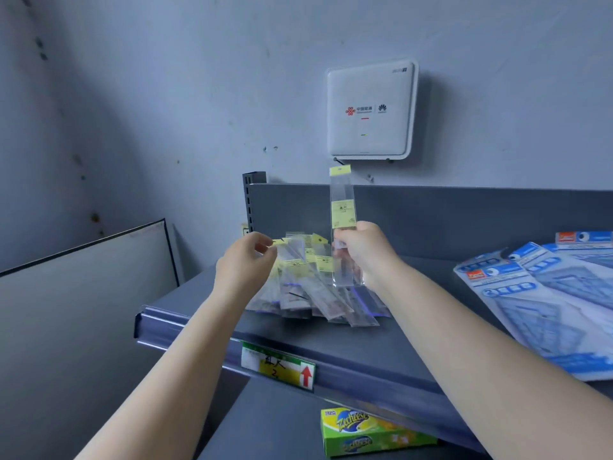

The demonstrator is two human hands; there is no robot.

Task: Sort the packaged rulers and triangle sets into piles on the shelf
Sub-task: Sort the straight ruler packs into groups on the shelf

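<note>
From the head camera, the right hand [363, 252] is holding one packaged ruler [344, 224] upright above the shelf [335, 340], its fingers curled round the lower half of the clear sleeve and the thumb pressing across the front, so that the yellow header is standing up against the wall just below a white router box [371, 109]. The left hand [243, 263] is reaching in from the left, its fingers bent and its thumb and fingertips pinching the yellow top edge of another sleeve belonging to the pile of packaged rulers [311, 287]. That pile is lying fanned out on the grey shelf between the two hands, yellow labels pointing toward the back panel and clear ends pointing toward the front edge, the sleeves overlapping each other loosely. Well apart from it, on the right side of the same shelf, the triangle sets [544, 293] in blue and white packaging are lying flat in an overlapping spread, running off the right edge of the view. On the shelf's front rail a price tag [277, 368] with a yellow field and a red arrow is sitting below the ruler pile. Beneath the shelf, on a lower level, a green and yellow box [371, 433] is lying near the bottom edge. To the left, a white board [83, 287] with a dark rim is leaning beside the shelf.
</note>
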